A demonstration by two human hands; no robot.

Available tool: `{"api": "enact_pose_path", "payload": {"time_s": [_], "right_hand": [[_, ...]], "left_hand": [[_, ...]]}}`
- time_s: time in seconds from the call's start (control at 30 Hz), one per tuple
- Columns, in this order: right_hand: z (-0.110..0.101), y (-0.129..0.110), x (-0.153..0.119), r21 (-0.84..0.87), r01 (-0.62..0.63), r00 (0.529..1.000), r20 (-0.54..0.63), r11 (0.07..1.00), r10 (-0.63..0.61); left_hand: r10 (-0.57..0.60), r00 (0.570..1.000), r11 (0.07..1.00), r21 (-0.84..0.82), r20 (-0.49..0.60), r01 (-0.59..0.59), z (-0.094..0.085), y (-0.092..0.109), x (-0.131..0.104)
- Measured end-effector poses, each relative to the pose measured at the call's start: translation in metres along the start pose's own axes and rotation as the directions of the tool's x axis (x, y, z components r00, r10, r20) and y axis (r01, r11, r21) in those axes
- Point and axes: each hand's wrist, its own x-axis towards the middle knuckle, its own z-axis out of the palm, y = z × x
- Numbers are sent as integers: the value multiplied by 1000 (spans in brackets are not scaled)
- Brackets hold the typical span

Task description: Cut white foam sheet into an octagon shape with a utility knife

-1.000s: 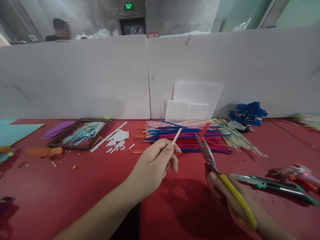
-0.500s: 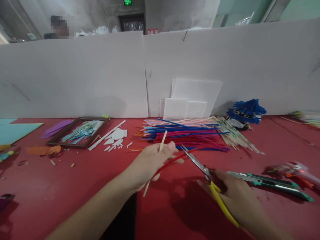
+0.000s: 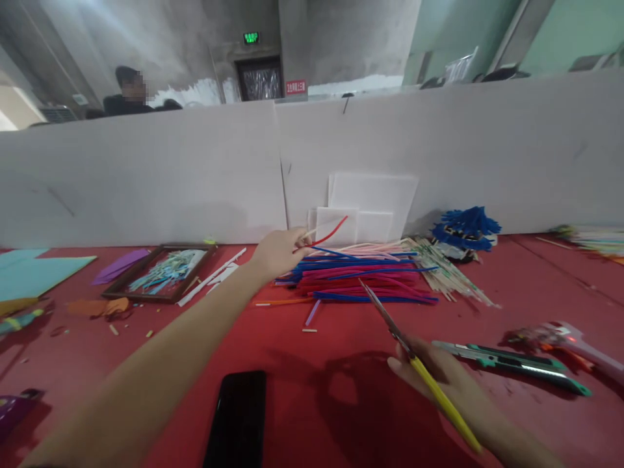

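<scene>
My left hand point(image 3: 280, 252) reaches over the left end of a heap of pipe cleaners point(image 3: 361, 281) in pink, red and blue. Its fingers are closed on a red pipe cleaner point(image 3: 336, 229), which curves up to the right; a short pale stick tip point(image 3: 311, 233) also shows at the fingertips. In my right hand point(image 3: 439, 370) are scissors point(image 3: 390, 320) with yellow handles, their blades nearly together and pointing up-left toward the heap. A short purple piece point(image 3: 312, 313) and a small pale stick piece point(image 3: 309, 330) lie in front of the heap.
A black phone point(image 3: 236, 416) lies near the front. Right of my right hand are a utility knife point(image 3: 511, 364) and a glue gun point(image 3: 560, 338). Bamboo sticks point(image 3: 453, 279), a blue fringed model point(image 3: 465, 231) and a framed tray point(image 3: 110, 286) line the back, before a white partition point(image 3: 195, 169).
My left hand has moved up and away with the red pipe cleaner, off the scissor blades and over the heap. The phone is uncovered. My right hand still holds the scissors.
</scene>
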Motion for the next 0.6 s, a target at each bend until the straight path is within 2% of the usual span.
{"api": "enact_pose_path", "payload": {"time_s": [0.1,0.17,0.23,0.3,0.4,0.53,0.6], "right_hand": [[-8,-4,12,-23,10,997,-71,1000,-12],[-14,-3,18,-31,-4,991,-130,1000,0],[-20,-2,21,-30,-17,986,-164,999,12],[-24,-1,22,-21,-31,984,-178,999,27],[-26,-5,22,25,-47,988,-145,999,50],[-19,-11,16,132,-33,998,-49,991,40],[-13,-14,12,160,-13,1000,-26,987,18]], "left_hand": [[-25,997,996,88,-68,31,7,-4,16],[-65,987,994,82,-144,77,17,-1,15],[-118,976,992,23,-185,124,28,8,3],[-168,975,984,-75,-144,159,36,23,-16],[-197,980,948,-248,40,200,43,44,-55],[-116,976,899,-397,185,182,42,52,-99],[-56,981,885,-446,186,135,42,49,-109]]}}
